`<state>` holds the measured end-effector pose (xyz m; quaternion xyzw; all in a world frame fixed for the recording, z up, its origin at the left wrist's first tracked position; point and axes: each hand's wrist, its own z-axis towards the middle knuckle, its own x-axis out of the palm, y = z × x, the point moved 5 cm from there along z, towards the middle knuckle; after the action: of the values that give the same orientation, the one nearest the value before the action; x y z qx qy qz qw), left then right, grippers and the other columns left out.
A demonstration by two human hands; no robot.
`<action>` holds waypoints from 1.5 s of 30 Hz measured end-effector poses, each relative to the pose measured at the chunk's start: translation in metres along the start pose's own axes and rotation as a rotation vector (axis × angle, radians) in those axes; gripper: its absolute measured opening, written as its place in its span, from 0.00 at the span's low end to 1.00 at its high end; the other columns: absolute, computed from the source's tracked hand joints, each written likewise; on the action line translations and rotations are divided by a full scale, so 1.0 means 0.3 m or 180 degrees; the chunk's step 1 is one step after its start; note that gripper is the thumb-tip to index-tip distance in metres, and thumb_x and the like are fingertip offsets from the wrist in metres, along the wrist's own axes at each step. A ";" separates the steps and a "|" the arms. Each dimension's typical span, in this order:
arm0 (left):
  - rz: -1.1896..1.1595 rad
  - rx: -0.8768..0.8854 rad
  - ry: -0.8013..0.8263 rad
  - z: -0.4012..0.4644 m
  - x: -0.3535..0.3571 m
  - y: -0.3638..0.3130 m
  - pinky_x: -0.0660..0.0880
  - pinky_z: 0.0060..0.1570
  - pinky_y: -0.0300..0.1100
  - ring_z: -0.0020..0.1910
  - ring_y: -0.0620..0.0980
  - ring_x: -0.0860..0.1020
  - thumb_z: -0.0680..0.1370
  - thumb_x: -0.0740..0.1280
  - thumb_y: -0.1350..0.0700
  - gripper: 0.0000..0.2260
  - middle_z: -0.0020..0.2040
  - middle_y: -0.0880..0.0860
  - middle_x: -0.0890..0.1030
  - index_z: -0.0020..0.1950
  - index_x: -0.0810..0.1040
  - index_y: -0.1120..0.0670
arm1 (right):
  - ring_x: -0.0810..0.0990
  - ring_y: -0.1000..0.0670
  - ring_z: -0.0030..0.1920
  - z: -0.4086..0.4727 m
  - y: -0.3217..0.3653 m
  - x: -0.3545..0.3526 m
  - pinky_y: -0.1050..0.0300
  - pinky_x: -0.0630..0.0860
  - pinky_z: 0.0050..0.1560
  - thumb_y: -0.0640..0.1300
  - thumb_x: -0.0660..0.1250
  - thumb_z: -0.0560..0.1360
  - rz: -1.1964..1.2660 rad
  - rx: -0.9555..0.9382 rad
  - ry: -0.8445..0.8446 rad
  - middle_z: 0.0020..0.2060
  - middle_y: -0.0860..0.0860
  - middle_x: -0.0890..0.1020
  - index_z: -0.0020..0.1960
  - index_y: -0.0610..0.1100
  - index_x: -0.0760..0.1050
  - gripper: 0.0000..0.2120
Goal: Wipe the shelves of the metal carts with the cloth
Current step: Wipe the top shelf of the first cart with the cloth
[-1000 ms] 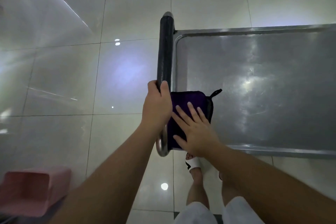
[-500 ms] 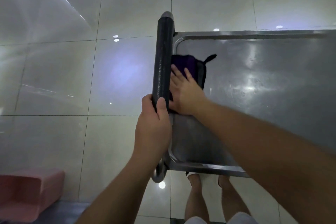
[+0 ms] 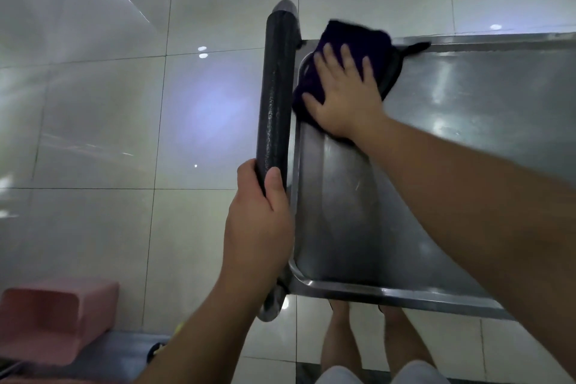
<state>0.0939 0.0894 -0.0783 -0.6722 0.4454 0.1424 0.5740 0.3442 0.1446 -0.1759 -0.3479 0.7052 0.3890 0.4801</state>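
Up at the far left corner of the cart's shelf [image 3: 358,227], the right hand [image 3: 344,97] presses flat, fingers spread, on the purple cloth [image 3: 358,40], which laps over the shelf's rim, while the left hand [image 3: 258,227] curls tight around the black handle [image 3: 276,97].

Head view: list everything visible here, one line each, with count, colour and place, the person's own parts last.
Cart shelf: one, bare steel, right half of view.
Handle: one, black, along the shelf's left end.
Cloth: one, dark purple, at the shelf's far left corner, lapping over the far rim.
Bin: one, pink, on its side at bottom left.
Floor: pale glossy tiles all around.
Legs: two, bare, below the shelf's near rim.
Left hand: grips the handle's near part.
Right hand: flat on the cloth, fingers spread.
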 end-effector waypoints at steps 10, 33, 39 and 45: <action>0.0135 0.0003 -0.0120 -0.006 -0.002 -0.009 0.72 0.30 0.33 0.41 0.33 0.79 0.86 0.51 0.39 0.08 0.42 0.42 0.78 0.60 0.65 0.40 | 0.44 0.47 0.83 -0.878 0.234 0.316 0.35 0.49 0.79 0.66 0.49 0.82 0.0308 -0.1103 0.0141 0.83 0.53 0.53 0.84 0.51 0.49 0.35; -0.0072 -0.0075 -0.0128 -0.015 -0.012 -0.041 0.73 0.31 0.24 0.39 0.44 0.81 0.74 0.48 0.26 0.26 0.42 0.42 0.79 0.62 0.69 0.40 | 0.39 0.44 0.82 0.051 -0.239 -0.054 0.37 0.39 0.80 0.64 0.43 0.81 0.0378 0.1256 -0.0286 0.84 0.51 0.43 0.84 0.48 0.40 0.37; 0.0079 -0.0039 -0.0114 -0.012 -0.008 -0.034 0.73 0.32 0.24 0.41 0.39 0.81 0.74 0.48 0.27 0.21 0.42 0.41 0.79 0.60 0.64 0.36 | 0.39 0.42 0.82 0.109 0.054 -0.052 0.37 0.39 0.80 0.62 0.43 0.83 0.0151 0.0255 -0.0116 0.84 0.49 0.45 0.84 0.46 0.42 0.35; 0.0113 -0.0011 -0.0207 -0.016 -0.010 -0.040 0.71 0.29 0.24 0.44 0.31 0.79 0.76 0.49 0.28 0.24 0.40 0.44 0.79 0.61 0.68 0.41 | 0.40 0.46 0.82 0.054 0.021 -0.038 0.40 0.40 0.80 0.63 0.41 0.83 -0.0029 -0.0213 0.0036 0.84 0.51 0.45 0.84 0.48 0.42 0.34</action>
<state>0.0999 0.0858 -0.0669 -0.6602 0.4381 0.1750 0.5844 0.3488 0.1629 -0.1675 -0.3691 0.6928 0.4081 0.4660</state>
